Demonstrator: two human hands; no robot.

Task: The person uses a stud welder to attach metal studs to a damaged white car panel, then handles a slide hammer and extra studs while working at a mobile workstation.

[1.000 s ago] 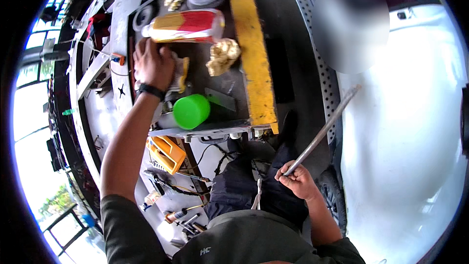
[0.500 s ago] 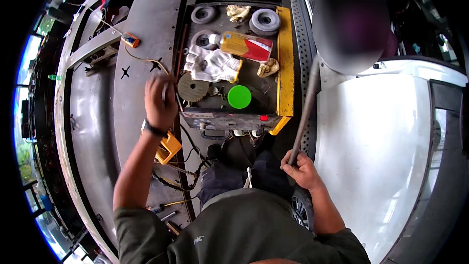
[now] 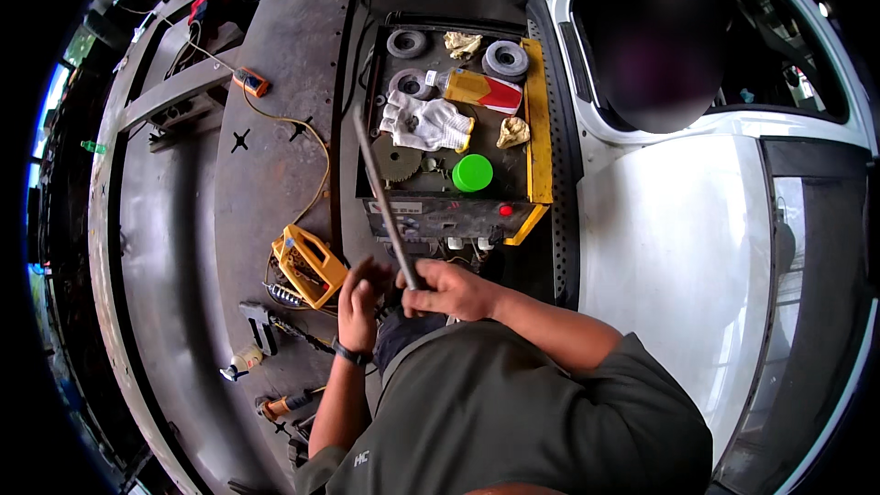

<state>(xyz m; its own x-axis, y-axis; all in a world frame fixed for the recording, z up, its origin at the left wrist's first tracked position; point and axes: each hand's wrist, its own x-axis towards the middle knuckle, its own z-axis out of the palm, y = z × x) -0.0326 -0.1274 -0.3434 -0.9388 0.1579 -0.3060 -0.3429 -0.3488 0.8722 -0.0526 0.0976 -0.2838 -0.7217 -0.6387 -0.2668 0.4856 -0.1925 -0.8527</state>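
Observation:
My right hand (image 3: 451,291) is wrapped round the lower end of a long, slim metal bar (image 3: 383,197). The bar slants up and to the left, its far end beside the cart's left edge. Close to that grip, just left of it, my left hand (image 3: 358,304) is raised with loosely bent fingers apart and nothing visible in it. Ahead is a black and yellow tool cart (image 3: 541,128). On its top lie white knitted gloves (image 3: 423,123), a yellow and red bottle (image 3: 477,89), a round green lid (image 3: 472,173) and a flat round disc (image 3: 400,161), partly behind the bar.
A metal bench (image 3: 275,174) runs along the left, bearing a yellow open-framed case (image 3: 310,268), an orange device (image 3: 249,82) on a cable and a power tool (image 3: 286,403). A white car (image 3: 674,266) stands close on the right. Grey wheels (image 3: 506,59) sit at the cart's back.
My right hand has brought the bar left across my front, tilting it leftward. My left hand has come down from the bench edge beside the right hand. The view has turned slightly.

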